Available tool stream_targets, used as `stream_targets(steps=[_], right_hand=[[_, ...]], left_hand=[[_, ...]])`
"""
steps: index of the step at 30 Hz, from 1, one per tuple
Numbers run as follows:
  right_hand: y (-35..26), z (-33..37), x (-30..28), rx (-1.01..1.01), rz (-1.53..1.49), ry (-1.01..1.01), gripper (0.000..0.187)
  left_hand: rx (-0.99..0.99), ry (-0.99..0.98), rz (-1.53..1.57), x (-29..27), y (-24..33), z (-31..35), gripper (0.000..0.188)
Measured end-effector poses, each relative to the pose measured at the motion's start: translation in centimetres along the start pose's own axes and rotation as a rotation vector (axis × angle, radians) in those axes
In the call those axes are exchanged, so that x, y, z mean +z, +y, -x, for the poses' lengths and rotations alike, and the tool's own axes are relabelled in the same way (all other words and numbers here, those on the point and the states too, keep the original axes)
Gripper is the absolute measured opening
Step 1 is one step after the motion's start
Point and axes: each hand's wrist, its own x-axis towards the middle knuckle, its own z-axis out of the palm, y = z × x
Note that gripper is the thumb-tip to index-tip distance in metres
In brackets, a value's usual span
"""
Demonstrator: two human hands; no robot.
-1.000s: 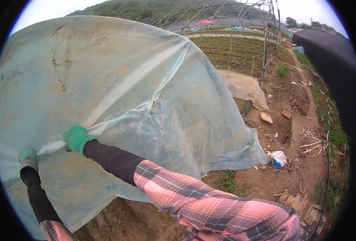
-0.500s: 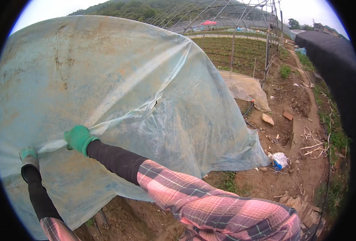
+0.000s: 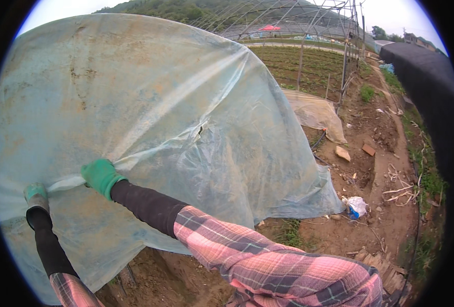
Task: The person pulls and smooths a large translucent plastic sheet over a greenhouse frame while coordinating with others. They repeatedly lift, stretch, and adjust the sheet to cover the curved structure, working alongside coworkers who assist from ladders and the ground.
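Note:
A large dirty translucent plastic sheet [image 3: 150, 107] is stretched over a low tunnel and fills the left and middle of the view. My right hand [image 3: 100, 175], in a green glove, is clenched on a bunched fold of the sheet. My left hand [image 3: 35, 193], also in a green glove, grips the same fold a little to the left and lower. Both arms wear black undersleeves and pink plaid sleeves. A small tear [image 3: 200, 130] shows in the sheet near its middle.
Bare brown soil [image 3: 339, 235] lies below and to the right. A white and blue bag [image 3: 356, 206] sits by the sheet's right corner. A second plastic cover [image 3: 316, 112], a brick [image 3: 342, 153], metal greenhouse hoops [image 3: 309, 20] and a black net wall [image 3: 426, 87] stand beyond.
Both hands have stayed on the fold, shifting only slightly upward. The sheet hangs much as before.

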Motion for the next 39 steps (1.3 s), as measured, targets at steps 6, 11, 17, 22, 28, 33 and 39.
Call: stream_targets(steps=[6, 11, 17, 22, 28, 33, 39], right_hand=[[0.6, -0.6, 0.9, -0.001, 0.019, 0.023, 0.033], [0.2, -0.6, 1.9, 0.000, -0.010, 0.047, 0.032], [0.6, -1.4, 2.7, 0.021, 0.018, 0.044, 0.030], [1.2, -1.1, 2.1, 0.033, -0.007, -0.001, 0.029], [-0.3, -0.9, 1.4, 0.038, 0.005, -0.038, 0.023], [1.2, -1.1, 0.6, 0.022, 0.029, -0.068, 0.029], [0.3, -1.3, 0.9, 0.007, 0.025, -0.078, 0.031]], left_hand=[[0.034, 0.063, 0.082, -1.1, -0.2, 0.4, 0.016], [0.001, 0.064, 0.147, 1.1, -0.6, -0.6, 0.015], [0.005, 0.079, 0.127, 2.3, -0.5, -1.6, 0.019], [0.059, 0.122, 0.025, 2.7, 0.1, -1.9, 0.018], [0.007, 0.083, 0.030, 6.8, -1.4, -3.4, 0.018], [0.057, 0.075, 0.087, 2.4, -0.1, -2.0, 0.017], [-0.004, 0.075, 0.097, 5.6, -0.8, -3.8, 0.018]])
